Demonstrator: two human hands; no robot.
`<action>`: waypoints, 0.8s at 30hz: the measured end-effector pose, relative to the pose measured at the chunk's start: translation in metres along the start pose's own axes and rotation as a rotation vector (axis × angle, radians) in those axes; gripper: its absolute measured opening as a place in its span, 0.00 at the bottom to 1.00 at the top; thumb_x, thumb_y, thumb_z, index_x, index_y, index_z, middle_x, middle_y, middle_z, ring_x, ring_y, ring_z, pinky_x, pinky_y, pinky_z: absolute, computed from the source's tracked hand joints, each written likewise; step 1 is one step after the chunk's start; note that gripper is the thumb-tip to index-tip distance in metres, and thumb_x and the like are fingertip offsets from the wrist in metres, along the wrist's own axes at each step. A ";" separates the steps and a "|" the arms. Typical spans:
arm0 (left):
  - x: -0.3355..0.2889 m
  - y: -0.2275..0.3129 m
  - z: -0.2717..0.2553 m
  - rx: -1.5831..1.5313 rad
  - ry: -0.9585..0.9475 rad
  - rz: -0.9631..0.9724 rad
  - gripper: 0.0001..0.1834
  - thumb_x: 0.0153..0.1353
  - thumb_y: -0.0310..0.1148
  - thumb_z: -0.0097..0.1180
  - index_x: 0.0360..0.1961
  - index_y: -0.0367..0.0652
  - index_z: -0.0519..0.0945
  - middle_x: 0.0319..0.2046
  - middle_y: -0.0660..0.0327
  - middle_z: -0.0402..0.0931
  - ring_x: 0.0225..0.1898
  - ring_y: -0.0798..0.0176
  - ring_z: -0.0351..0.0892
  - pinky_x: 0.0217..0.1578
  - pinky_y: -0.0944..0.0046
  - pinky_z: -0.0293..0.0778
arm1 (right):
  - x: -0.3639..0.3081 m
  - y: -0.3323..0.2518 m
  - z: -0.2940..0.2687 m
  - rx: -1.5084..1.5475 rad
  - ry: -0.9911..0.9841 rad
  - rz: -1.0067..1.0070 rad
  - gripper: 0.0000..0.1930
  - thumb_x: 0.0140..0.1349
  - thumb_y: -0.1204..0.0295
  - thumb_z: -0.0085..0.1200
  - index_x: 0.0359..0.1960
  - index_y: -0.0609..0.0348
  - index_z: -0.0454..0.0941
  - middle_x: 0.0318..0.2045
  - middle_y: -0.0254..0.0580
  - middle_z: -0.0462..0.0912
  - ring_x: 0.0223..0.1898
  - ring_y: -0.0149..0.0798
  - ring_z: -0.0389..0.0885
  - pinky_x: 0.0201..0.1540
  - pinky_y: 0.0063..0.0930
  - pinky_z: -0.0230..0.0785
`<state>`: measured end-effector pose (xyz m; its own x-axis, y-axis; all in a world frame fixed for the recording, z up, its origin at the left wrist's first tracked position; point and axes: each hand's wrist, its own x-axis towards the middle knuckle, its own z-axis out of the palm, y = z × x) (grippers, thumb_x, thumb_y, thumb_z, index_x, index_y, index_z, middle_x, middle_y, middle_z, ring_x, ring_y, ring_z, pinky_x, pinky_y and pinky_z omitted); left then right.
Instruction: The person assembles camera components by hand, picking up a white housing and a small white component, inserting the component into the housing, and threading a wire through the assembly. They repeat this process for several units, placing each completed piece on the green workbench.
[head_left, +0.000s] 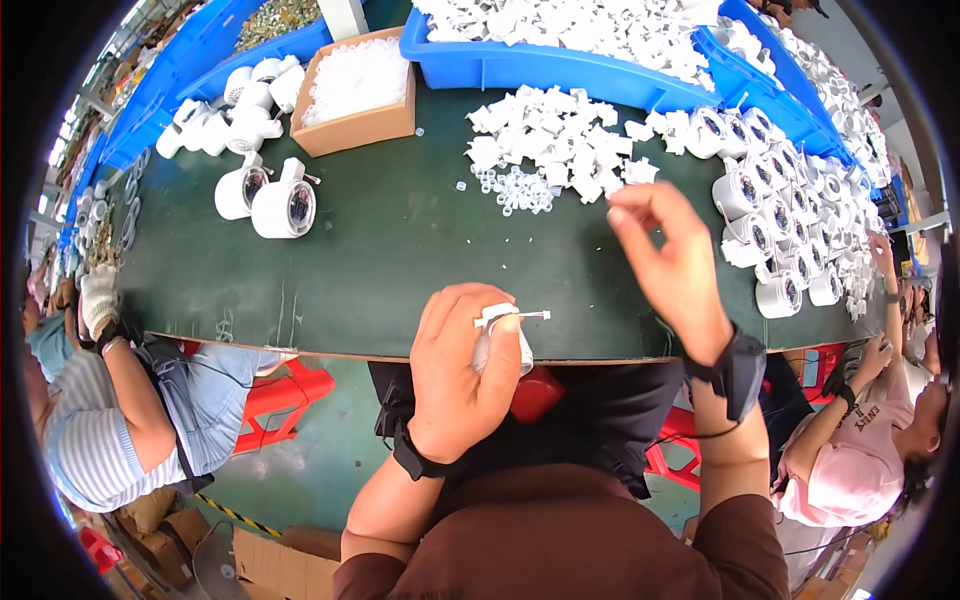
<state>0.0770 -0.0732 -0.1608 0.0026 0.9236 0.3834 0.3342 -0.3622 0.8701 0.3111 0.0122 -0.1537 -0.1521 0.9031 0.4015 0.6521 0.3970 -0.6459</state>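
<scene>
Head view: a dark green surface [380,270] crosses the scene, its near edge running in front of the wearer. At its left end, a co-worker in a striped top [85,440] rests a white-gloved hand [98,300] by the edge, with a red stool [285,405] on the floor nearby. Blue bins [175,75] line the far left corner. Just in front of them lies a cluster of white housings [240,115], and closer in, 2 white round units [285,208] sit side by side, dark lens faces turned to the right. Next, near the far edge, is an open cardboard box [365,130] filled with translucent white pieces.

At the middle of the near edge, the wearer's left hand [455,365] is wrapped around a white housing [513,350], thumb on top; a short lead with a white connector [540,315] sticks out to the right. Beyond, toward the far edge, are a small heap of clear rings [518,190] and, touching it, a larger pile of white plastic parts [550,135]. A long blue bin [570,72], heaped with white parts, stands behind them.

The right hand [670,260] is above the surface, thumb and forefinger curved toward each other beside that pile; it is blurred, so I cannot tell whether they pinch anything. Rows of white lens units [780,215] crowd the right end, where a person in a pink shirt [860,465] sits.
</scene>
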 end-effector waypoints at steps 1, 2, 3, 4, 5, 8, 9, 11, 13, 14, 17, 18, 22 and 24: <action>0.001 -0.001 0.001 0.000 -0.001 0.009 0.05 0.65 0.27 0.56 0.39 0.37 0.79 0.40 0.53 0.80 0.40 0.48 0.77 0.44 0.55 0.73 | 0.010 0.008 -0.003 -0.102 0.018 -0.026 0.12 0.64 0.75 0.63 0.49 0.60 0.81 0.45 0.40 0.83 0.40 0.34 0.81 0.43 0.27 0.74; 0.000 -0.002 0.001 0.009 0.001 0.013 0.05 0.65 0.27 0.55 0.39 0.37 0.79 0.40 0.53 0.80 0.40 0.49 0.77 0.44 0.55 0.73 | 0.017 0.014 -0.003 -0.195 0.032 -0.052 0.14 0.63 0.74 0.64 0.50 0.59 0.80 0.46 0.41 0.84 0.39 0.36 0.82 0.42 0.28 0.75; 0.000 -0.001 0.001 0.006 -0.002 0.020 0.05 0.65 0.27 0.55 0.39 0.37 0.79 0.40 0.53 0.80 0.40 0.49 0.77 0.44 0.55 0.73 | 0.020 0.022 -0.001 -0.252 0.016 -0.085 0.17 0.62 0.74 0.64 0.53 0.55 0.79 0.47 0.44 0.84 0.39 0.40 0.82 0.41 0.30 0.75; 0.001 0.000 0.002 0.020 -0.004 0.018 0.05 0.65 0.26 0.55 0.39 0.37 0.79 0.40 0.53 0.80 0.40 0.49 0.77 0.44 0.55 0.73 | 0.025 0.026 0.001 -0.341 -0.021 -0.137 0.18 0.62 0.74 0.64 0.54 0.54 0.78 0.47 0.45 0.83 0.40 0.40 0.83 0.39 0.32 0.75; 0.001 0.001 0.002 0.037 -0.003 0.014 0.05 0.65 0.26 0.55 0.39 0.37 0.79 0.39 0.53 0.80 0.40 0.49 0.77 0.44 0.55 0.73 | 0.029 0.026 0.004 -0.343 -0.060 -0.104 0.19 0.61 0.74 0.64 0.54 0.54 0.78 0.46 0.45 0.83 0.39 0.41 0.83 0.39 0.32 0.75; -0.001 -0.001 0.002 0.013 0.014 0.003 0.04 0.65 0.26 0.55 0.39 0.37 0.79 0.39 0.53 0.80 0.40 0.49 0.77 0.44 0.55 0.73 | 0.031 0.028 0.006 -0.275 -0.088 -0.039 0.20 0.61 0.76 0.64 0.55 0.53 0.78 0.44 0.45 0.82 0.37 0.39 0.82 0.38 0.32 0.75; -0.002 -0.001 0.001 0.020 0.017 0.002 0.04 0.65 0.26 0.55 0.39 0.37 0.79 0.39 0.53 0.80 0.40 0.49 0.77 0.44 0.55 0.73 | 0.031 0.027 0.007 -0.208 -0.083 -0.006 0.20 0.61 0.77 0.63 0.56 0.52 0.77 0.42 0.45 0.82 0.35 0.37 0.82 0.38 0.30 0.75; -0.004 -0.002 -0.001 -0.006 0.003 0.001 0.05 0.67 0.26 0.54 0.40 0.37 0.79 0.40 0.52 0.80 0.40 0.50 0.78 0.43 0.57 0.74 | 0.025 0.014 -0.001 -0.108 -0.082 0.066 0.22 0.62 0.78 0.62 0.58 0.51 0.77 0.42 0.43 0.81 0.35 0.34 0.82 0.38 0.29 0.75; -0.006 -0.002 -0.005 -0.073 -0.032 -0.052 0.08 0.70 0.28 0.52 0.40 0.35 0.80 0.42 0.53 0.80 0.40 0.57 0.79 0.43 0.61 0.74 | 0.015 0.017 -0.003 0.145 -0.122 0.152 0.21 0.65 0.79 0.60 0.61 0.55 0.77 0.44 0.39 0.81 0.39 0.27 0.82 0.40 0.25 0.76; -0.008 0.000 -0.007 -0.148 -0.074 -0.100 0.11 0.73 0.29 0.49 0.41 0.33 0.80 0.44 0.54 0.80 0.41 0.63 0.79 0.44 0.65 0.74 | 0.009 0.012 -0.001 0.150 -0.127 0.153 0.21 0.65 0.79 0.60 0.61 0.55 0.77 0.44 0.39 0.81 0.39 0.27 0.82 0.40 0.25 0.76; -0.008 0.009 0.000 -0.487 -0.137 -0.471 0.12 0.75 0.32 0.48 0.43 0.34 0.80 0.44 0.58 0.80 0.39 0.70 0.78 0.42 0.69 0.74 | -0.012 -0.023 0.004 0.700 -0.180 0.433 0.13 0.69 0.80 0.57 0.55 0.66 0.80 0.48 0.38 0.84 0.43 0.31 0.84 0.49 0.27 0.79; -0.006 0.011 0.001 -0.480 -0.134 -0.480 0.12 0.75 0.32 0.48 0.43 0.34 0.80 0.44 0.58 0.80 0.39 0.70 0.78 0.42 0.69 0.74 | -0.021 -0.028 0.008 0.810 -0.157 0.394 0.14 0.68 0.83 0.57 0.54 0.66 0.80 0.49 0.40 0.84 0.44 0.31 0.84 0.50 0.27 0.78; -0.003 0.008 0.001 -0.699 -0.247 -0.598 0.14 0.76 0.37 0.48 0.46 0.37 0.80 0.41 0.62 0.81 0.38 0.73 0.78 0.38 0.70 0.73 | -0.048 -0.046 0.023 0.541 -0.188 -0.009 0.18 0.62 0.87 0.61 0.54 0.63 0.81 0.51 0.43 0.85 0.53 0.37 0.81 0.58 0.32 0.72; -0.004 0.005 0.002 -0.747 -0.177 -0.563 0.14 0.76 0.38 0.48 0.46 0.37 0.80 0.41 0.62 0.80 0.37 0.73 0.78 0.37 0.70 0.73 | -0.052 -0.047 0.025 0.475 -0.160 -0.019 0.19 0.61 0.87 0.61 0.55 0.62 0.82 0.50 0.43 0.85 0.52 0.38 0.81 0.58 0.32 0.72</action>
<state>0.0804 -0.0785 -0.1583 0.1877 0.9705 -0.1515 -0.3586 0.2113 0.9093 0.2699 -0.0496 -0.1606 -0.2973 0.8939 0.3354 0.2438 0.4107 -0.8786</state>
